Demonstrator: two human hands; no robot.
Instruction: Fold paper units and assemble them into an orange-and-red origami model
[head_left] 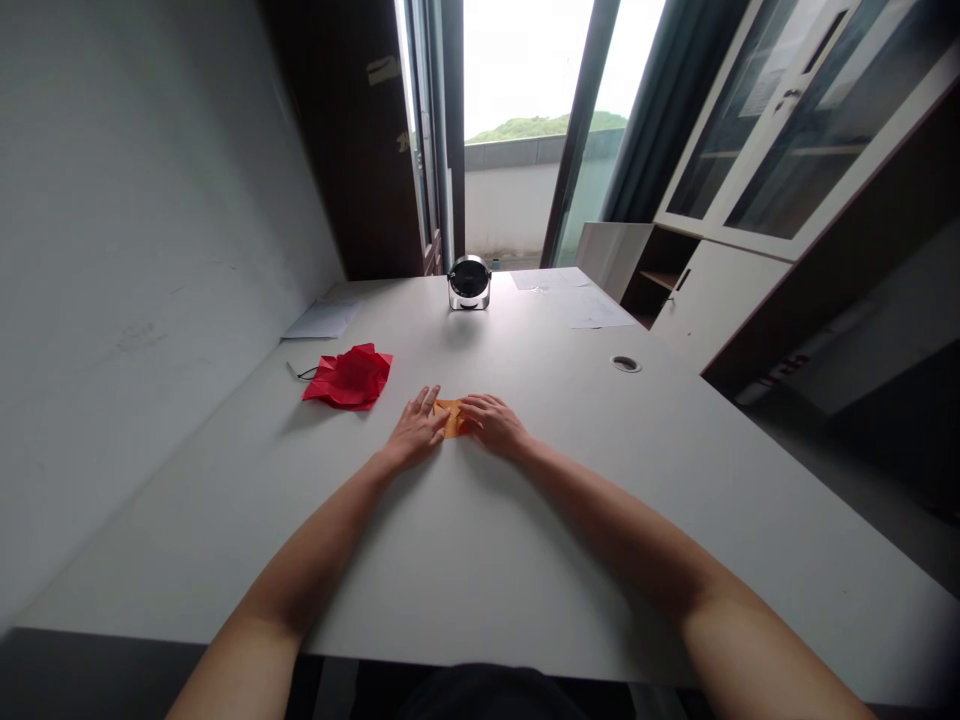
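On the white table (pixel 465 530) a small piece of folded orange paper (pixel 452 425) lies flat between my two hands, with creases on its face. My left hand (pixel 417 428) rests at the paper's left edge, fingers spread, the thumb reaching onto the paper. From the right, my right hand (pixel 491 422) covers that side of the sheet; its fingers are together and bent over the paper, so the right edge is hidden. To the left lies a crumpled red sheet of paper (pixel 351 378), apart from both hands.
A round black device on a metal stand (pixel 469 280) stands near the far edge. White sheets (pixel 600 308) lie at the back right, and more papers (pixel 322 320) at the back left by the wall. A cable hole (pixel 625 364) is at right.
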